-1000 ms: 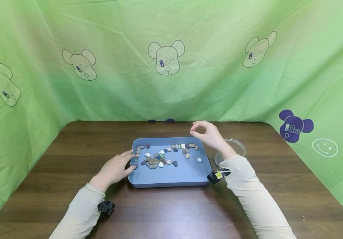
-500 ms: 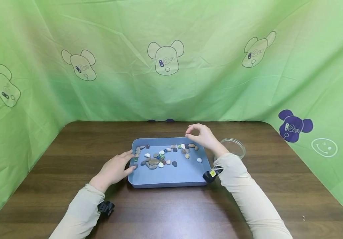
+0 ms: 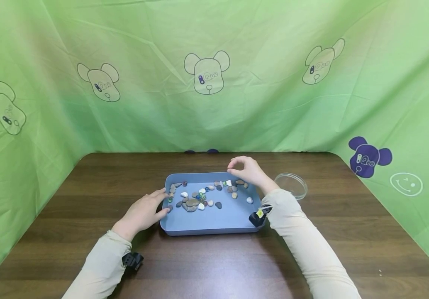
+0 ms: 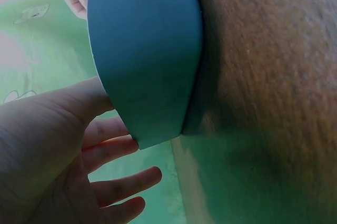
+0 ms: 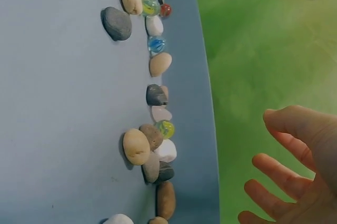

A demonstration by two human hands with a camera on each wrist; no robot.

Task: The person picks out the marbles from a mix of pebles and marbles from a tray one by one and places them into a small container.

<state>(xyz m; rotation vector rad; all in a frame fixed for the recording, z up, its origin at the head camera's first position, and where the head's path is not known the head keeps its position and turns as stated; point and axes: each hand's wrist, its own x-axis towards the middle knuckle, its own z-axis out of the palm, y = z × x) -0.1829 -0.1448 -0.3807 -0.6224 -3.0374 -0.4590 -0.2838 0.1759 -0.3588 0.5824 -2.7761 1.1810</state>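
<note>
In the head view a shallow blue tray (image 3: pixel 229 218) holds pebbles (image 3: pixel 192 202) and glass marbles (image 3: pixel 201 197). My left hand (image 3: pixel 142 214) rests at the tray's left rim, thumb and forefinger reaching over it. The left wrist view shows the other fingers spread, two of them outside the wall. Above the far right rim is my right hand (image 3: pixel 249 171), thumb and forefinger bent towards each other in a loop. No object shows in it in the right wrist view, where a row of pebbles (image 5: pixel 151 167) and a yellow-green marble (image 5: pixel 165 129) lie along the tray wall.
A clear round dish (image 3: pixel 292 185) stands on the brown table (image 3: pixel 214 265), right of the tray and behind my right forearm. Green cloth (image 3: pixel 214 120) with bear-head prints hangs behind the table and along its sides. Tiny pale specks (image 3: pixel 380 273) lie at the table's right.
My right hand has moved left and slightly down from the dish side along the tray's far rim. The left hand, tray and stones look the same.
</note>
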